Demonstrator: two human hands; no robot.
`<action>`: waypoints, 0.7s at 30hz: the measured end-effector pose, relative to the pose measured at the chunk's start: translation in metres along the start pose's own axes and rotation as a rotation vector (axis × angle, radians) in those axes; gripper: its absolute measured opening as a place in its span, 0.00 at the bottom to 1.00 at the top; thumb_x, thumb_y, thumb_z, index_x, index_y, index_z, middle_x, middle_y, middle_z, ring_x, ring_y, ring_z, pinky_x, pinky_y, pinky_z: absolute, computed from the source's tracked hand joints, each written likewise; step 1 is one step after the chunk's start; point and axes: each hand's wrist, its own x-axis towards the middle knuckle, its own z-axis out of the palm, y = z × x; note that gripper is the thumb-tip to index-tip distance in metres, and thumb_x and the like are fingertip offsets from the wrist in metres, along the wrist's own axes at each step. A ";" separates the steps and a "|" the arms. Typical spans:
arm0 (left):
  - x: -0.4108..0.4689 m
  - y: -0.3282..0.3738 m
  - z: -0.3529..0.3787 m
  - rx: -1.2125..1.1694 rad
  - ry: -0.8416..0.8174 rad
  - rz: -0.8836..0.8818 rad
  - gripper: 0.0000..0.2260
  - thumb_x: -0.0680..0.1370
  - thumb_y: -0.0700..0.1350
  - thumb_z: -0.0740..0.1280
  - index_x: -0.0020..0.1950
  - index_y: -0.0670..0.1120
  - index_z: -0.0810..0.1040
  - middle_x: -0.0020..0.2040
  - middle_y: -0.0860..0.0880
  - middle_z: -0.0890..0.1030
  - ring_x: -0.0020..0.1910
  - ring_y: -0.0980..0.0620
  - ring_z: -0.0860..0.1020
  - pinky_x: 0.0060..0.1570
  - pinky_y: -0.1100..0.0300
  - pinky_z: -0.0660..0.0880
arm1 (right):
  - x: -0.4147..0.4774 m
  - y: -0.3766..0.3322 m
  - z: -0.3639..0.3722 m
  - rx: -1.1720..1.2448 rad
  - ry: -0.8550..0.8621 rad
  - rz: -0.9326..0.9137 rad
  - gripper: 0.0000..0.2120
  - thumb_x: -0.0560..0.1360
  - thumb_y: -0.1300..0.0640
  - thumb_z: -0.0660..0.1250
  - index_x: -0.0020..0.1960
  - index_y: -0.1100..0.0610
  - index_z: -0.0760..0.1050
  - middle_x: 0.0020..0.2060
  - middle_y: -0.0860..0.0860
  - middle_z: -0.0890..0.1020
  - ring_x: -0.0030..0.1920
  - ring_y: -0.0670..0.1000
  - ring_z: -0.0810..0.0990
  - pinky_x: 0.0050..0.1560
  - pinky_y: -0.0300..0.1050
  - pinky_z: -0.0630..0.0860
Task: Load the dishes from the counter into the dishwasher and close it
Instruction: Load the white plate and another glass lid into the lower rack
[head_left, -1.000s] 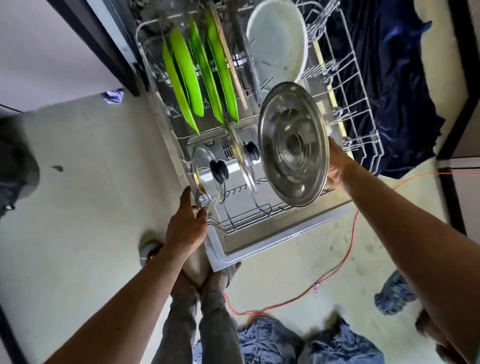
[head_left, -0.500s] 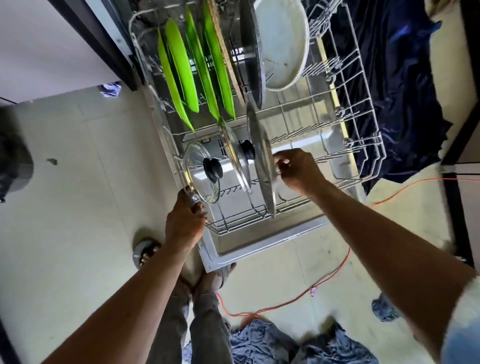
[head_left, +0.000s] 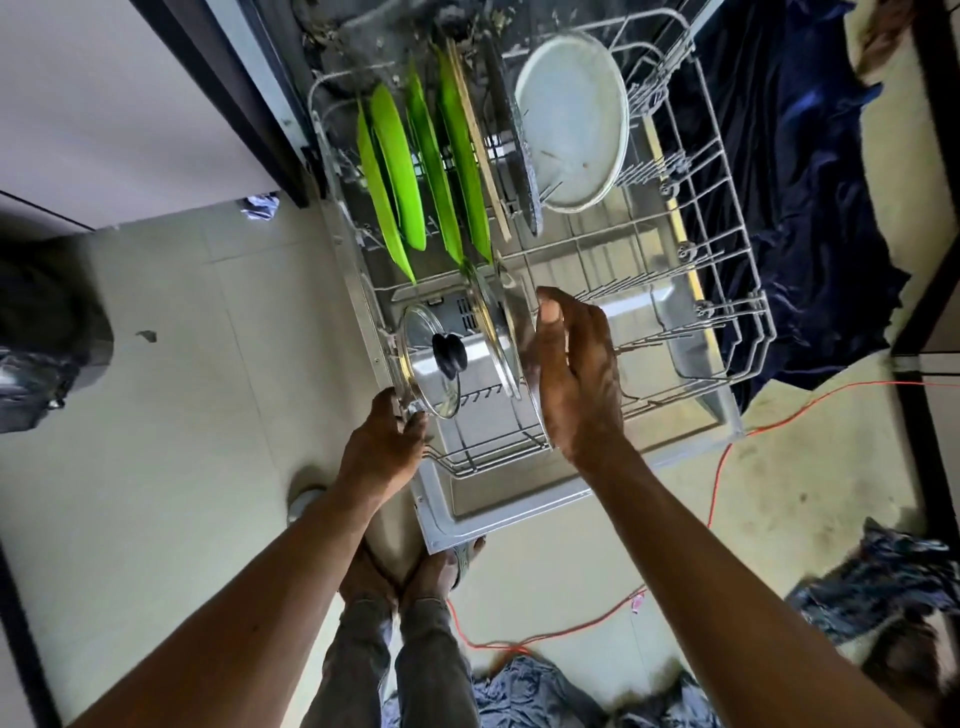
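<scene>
A round steel lid (head_left: 536, 400) is stood on its edge in the front part of the rack (head_left: 727, 249), so only its thin rim is seen. It is held by the right hand (head_left: 576, 374). The thumb is laid over the top of the rim. The other fingers are kept close together and are bent against the lid's right side.

Just to the left of it, a big glass lid (head_left: 498, 343) is stood on edge too. A small glass lid (head_left: 428, 374) with a black knob (head_left: 449, 353) is set a bit more to the left, near the rack's front corner. That corner is gripped by the left hand (head_left: 382, 447), with the fingers curled round the wire. It cannot be told if the small glass lid is touched by them.

At the back of the rack, four green plates (head_left: 397, 176) are lined up on edge. Beside them a thin wooden board (head_left: 480, 150) and a dark pan (head_left: 514, 156) are stood, and then a white plate (head_left: 571, 124) is leaned to the right.

The rack is pulled out over the open dishwasher door (head_left: 498, 514). Two feet (head_left: 415, 571) are seen under the door's front edge. An orange cable (head_left: 717, 483) is laid across the floor (head_left: 182, 415), and a dark blue cloth (head_left: 805, 156) is spread to the right of the rack.
</scene>
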 end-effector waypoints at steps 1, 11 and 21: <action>-0.006 0.003 -0.008 0.016 0.004 0.010 0.24 0.85 0.57 0.61 0.79 0.51 0.63 0.68 0.46 0.80 0.66 0.43 0.79 0.61 0.54 0.73 | -0.005 -0.007 -0.002 0.002 0.019 -0.010 0.37 0.76 0.25 0.41 0.70 0.46 0.71 0.61 0.48 0.74 0.54 0.30 0.69 0.52 0.39 0.69; -0.180 0.044 -0.246 -0.085 0.503 0.267 0.25 0.83 0.49 0.68 0.80 0.48 0.68 0.76 0.47 0.74 0.71 0.48 0.75 0.73 0.54 0.69 | -0.060 -0.219 -0.065 0.128 -0.130 -0.221 0.23 0.77 0.46 0.69 0.70 0.51 0.73 0.64 0.48 0.74 0.66 0.51 0.73 0.66 0.56 0.74; -0.434 -0.017 -0.470 -0.127 1.120 0.305 0.20 0.82 0.43 0.69 0.74 0.46 0.74 0.70 0.46 0.76 0.64 0.41 0.78 0.65 0.46 0.76 | -0.176 -0.510 -0.048 0.170 -0.459 -0.701 0.18 0.76 0.53 0.74 0.64 0.52 0.78 0.58 0.46 0.78 0.61 0.47 0.77 0.60 0.57 0.77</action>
